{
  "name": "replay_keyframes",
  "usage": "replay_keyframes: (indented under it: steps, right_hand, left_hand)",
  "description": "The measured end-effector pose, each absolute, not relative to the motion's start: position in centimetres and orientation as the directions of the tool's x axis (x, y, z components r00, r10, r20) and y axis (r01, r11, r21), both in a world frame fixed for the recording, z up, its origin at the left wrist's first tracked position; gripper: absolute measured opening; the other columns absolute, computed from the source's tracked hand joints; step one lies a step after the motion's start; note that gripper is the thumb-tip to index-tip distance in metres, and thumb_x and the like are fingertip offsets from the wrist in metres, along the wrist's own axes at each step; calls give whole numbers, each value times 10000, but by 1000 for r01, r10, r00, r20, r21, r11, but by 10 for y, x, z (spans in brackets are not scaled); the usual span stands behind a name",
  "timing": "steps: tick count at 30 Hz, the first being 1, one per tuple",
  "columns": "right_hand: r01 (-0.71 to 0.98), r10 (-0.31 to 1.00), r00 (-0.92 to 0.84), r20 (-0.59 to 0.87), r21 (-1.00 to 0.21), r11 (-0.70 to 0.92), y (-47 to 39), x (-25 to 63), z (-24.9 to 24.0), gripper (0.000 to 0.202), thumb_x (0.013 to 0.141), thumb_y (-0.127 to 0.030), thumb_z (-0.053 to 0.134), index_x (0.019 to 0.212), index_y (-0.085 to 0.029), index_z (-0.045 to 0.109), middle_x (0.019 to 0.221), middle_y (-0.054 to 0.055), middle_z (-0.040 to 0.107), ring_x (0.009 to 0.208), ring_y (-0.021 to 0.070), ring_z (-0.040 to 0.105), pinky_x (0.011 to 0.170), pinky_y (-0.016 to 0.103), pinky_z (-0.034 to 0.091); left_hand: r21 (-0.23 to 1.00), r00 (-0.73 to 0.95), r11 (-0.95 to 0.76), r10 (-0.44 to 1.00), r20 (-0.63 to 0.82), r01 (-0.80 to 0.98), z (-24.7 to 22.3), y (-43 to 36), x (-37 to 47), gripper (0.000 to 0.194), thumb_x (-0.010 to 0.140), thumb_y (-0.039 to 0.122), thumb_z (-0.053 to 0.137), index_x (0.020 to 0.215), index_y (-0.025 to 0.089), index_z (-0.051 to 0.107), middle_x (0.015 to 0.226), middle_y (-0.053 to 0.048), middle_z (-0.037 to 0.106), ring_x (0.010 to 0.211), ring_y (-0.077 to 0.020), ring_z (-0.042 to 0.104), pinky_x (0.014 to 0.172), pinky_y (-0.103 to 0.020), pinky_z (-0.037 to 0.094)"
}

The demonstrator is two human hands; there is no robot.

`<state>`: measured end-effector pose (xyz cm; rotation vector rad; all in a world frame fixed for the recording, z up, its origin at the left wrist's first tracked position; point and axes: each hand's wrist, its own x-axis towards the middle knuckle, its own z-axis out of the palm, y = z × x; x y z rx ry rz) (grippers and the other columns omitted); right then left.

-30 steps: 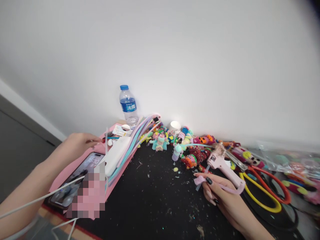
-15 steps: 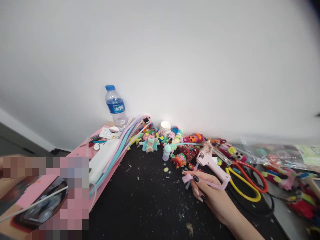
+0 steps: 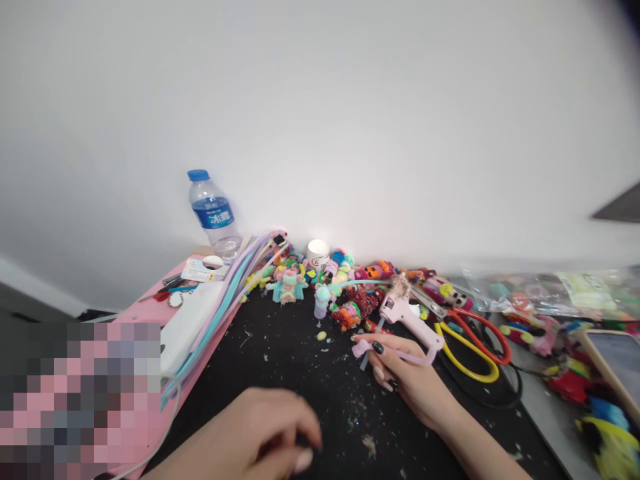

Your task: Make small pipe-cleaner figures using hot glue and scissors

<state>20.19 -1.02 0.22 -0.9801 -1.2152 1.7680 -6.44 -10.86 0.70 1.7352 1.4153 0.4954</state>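
My right hand point(image 3: 405, 377) is closed in a pinch on a fuzzy lilac coil point(image 3: 360, 348), over the middle of the black surface point(image 3: 270, 367). The coil's free end points left, and its tail runs right, past my fingers towards the handle of the pink glue gun point(image 3: 415, 327). My left hand point(image 3: 265, 427) is blurred, half curled, to the left and nearer, well apart from the coil; I can't tell whether it holds anything. The yellow-and-red-handled scissors point(image 3: 473, 370) lie farther right.
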Motion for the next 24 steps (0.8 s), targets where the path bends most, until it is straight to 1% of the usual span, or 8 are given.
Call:
replay_keyframes:
  steps: [2, 5, 8, 11, 14, 18, 21, 24]
  right_hand:
    - [-176, 902, -402, -159, -953, -246, -10, 202, 2, 311, 796, -381, 610, 993, -154, 691, 564, -29, 449, 493, 76, 317, 441, 211, 246]
    - [-190, 914, -375, -154, -952, -238, -9, 202, 2, 321, 793, -395, 606, 986, -152, 687, 559, -35, 442, 485, 74, 313, 439, 211, 243]
    - [-203, 927, -346, -146, -953, -226, -8, 202, 1, 324, 799, -396, 597, 983, -144, 683, 561, -36, 437, 477, 73, 301, 434, 214, 247]
    - [-224, 942, -314, -121, -954, -198, -7, 202, -1, 290, 813, -380, 582, 969, -157, 683, 557, -40, 435, 471, 72, 293, 433, 214, 249]
    - [-250, 949, -298, -98, -952, -177, -6, 202, -4, 257, 823, -361, 573, 947, -167, 685, 552, -43, 438, 464, 67, 291, 426, 210, 238]
    - [-267, 951, -300, -80, -950, -164, -5, 202, -5, 246, 843, -348, 552, 943, -168, 686, 542, -45, 426, 459, 64, 287, 420, 209, 221]
    - [-268, 952, -295, -81, -949, -164, -6, 202, -5, 242, 843, -346, 553, 944, -172, 688, 535, -47, 412, 463, 64, 285, 419, 206, 214]
    - [-267, 951, -294, -94, -948, -176, -6, 202, -5, 242, 839, -348, 558, 949, -177, 688, 543, -47, 422, 462, 62, 284, 417, 200, 224]
  left_hand:
    - [803, 342, -74, 925, -166, 591, 27, -75, -35, 220, 884, 299, 428, 1018, 304, 603, 833, 23, 635, 789, -162, 571, 731, -267, 431]
    - [816, 318, -152, 947, -41, 557, 41, -37, 0, 248, 891, 246, 369, 1039, 259, 567, 680, 29, 566, 637, -145, 529, 614, -247, 389]
    - [804, 249, -217, 964, 88, 553, 31, -18, 14, 240, 888, 236, 362, 1016, 217, 564, 655, 29, 534, 594, -135, 495, 590, -238, 362]
    - [785, 179, -252, 967, 181, 567, 15, -8, 15, 215, 884, 275, 399, 991, 197, 569, 585, 43, 481, 548, -133, 467, 574, -233, 363]
    - [794, 153, -296, 955, 254, 530, 5, -1, 13, 193, 884, 249, 406, 954, 192, 578, 662, 20, 543, 592, -133, 512, 602, -231, 396]
    - [820, 161, -335, 942, 294, 464, 2, 5, 11, 152, 853, 222, 471, 880, 188, 617, 792, -14, 623, 678, -143, 584, 643, -230, 444]
    - [837, 121, -318, 948, 296, 445, 2, 5, 9, 107, 805, 233, 557, 824, 194, 654, 791, -14, 657, 724, -156, 615, 665, -228, 466]
    - [863, 94, -260, 965, 244, 433, 2, 3, 7, 91, 768, 245, 606, 802, 198, 677, 806, -13, 683, 726, -161, 627, 668, -230, 473]
